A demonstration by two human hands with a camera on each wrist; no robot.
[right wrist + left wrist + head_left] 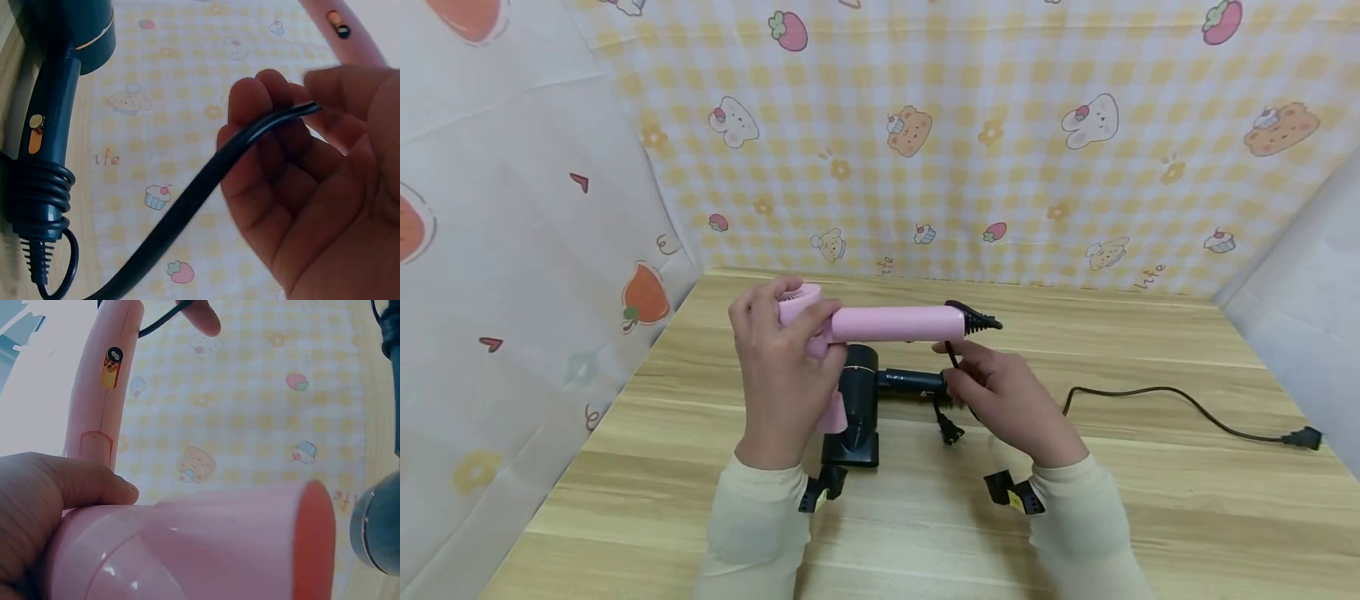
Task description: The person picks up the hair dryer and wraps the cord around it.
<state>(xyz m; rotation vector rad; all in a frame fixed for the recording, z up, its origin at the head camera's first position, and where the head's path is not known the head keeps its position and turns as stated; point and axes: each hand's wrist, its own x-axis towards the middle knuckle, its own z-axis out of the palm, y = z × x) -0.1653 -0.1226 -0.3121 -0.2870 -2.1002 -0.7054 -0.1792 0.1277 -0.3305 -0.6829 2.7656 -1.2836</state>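
Note:
My left hand (778, 375) grips a pink hair dryer (898, 323) by its head, with the handle pointing right. Its wide nozzle (237, 544) and the switch on its handle (94, 400) show in the left wrist view. From the handle's end comes a black cord, looped back close to the handle. Below it, my right hand (1011, 400) pinches the cord (187, 200) between thumb and fingers. A black hair dryer (857, 400) lies on the table beneath the pink one, its own cord (47, 187) wound round its handle.
The black dryer's plug (950, 431) lies by its handle. A length of black cord (1157, 389) runs right across the wooden table (1150, 508) to a plug (1302, 438) near the right edge. A patterned cloth (955, 192) hangs behind the table.

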